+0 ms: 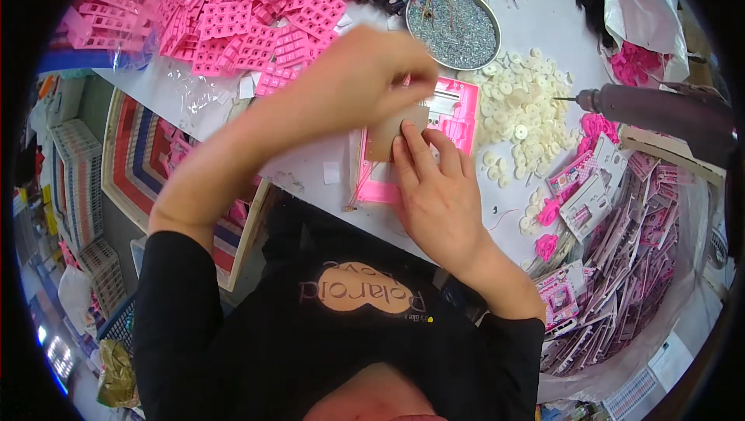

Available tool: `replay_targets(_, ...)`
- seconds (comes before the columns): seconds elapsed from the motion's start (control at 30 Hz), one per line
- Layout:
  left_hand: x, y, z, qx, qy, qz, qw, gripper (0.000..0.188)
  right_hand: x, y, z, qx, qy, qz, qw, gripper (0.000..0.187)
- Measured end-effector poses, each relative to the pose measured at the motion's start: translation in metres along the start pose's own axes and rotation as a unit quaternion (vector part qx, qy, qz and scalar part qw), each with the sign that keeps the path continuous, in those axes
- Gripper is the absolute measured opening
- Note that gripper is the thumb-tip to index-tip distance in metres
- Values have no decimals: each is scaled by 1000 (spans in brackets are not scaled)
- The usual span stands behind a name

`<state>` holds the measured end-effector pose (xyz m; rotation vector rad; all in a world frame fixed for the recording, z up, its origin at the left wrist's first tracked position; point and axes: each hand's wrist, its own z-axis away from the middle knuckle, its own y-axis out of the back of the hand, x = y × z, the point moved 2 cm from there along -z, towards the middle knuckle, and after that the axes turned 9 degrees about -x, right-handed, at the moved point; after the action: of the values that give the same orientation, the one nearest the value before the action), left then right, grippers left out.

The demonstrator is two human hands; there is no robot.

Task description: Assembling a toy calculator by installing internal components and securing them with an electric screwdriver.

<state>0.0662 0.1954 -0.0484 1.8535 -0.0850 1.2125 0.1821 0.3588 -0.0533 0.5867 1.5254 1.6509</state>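
There are two hands, one open casing, one brown panel, one dish and one screwdriver.

- Left hand: blurred, its grip unclear
- Pink case: partly covered by board and right hand
- Driver: rear lost at right edge

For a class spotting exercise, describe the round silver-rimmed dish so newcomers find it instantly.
On the white tabletop, find the heap of pink button-grid pieces at upper left. Right of it, just beyond the left hand, sits the round silver-rimmed dish. Unlike the loose cream discs nearby, it encloses small grey pieces.
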Motion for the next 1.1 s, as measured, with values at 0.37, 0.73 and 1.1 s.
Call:
replay_targets(0.37,3,-61,58,53,53,-69,995,13,119,93,60,464,53,-409,784,41)
replay_targets(0.73,17,-64,72,164,-34,-21,986,18,38,66,-33,175,283,-726,602,72)
replay_targets(1.1,19,-62,69,176,-69,3,982,22,26,56,-24,207,275,-746,571,47)
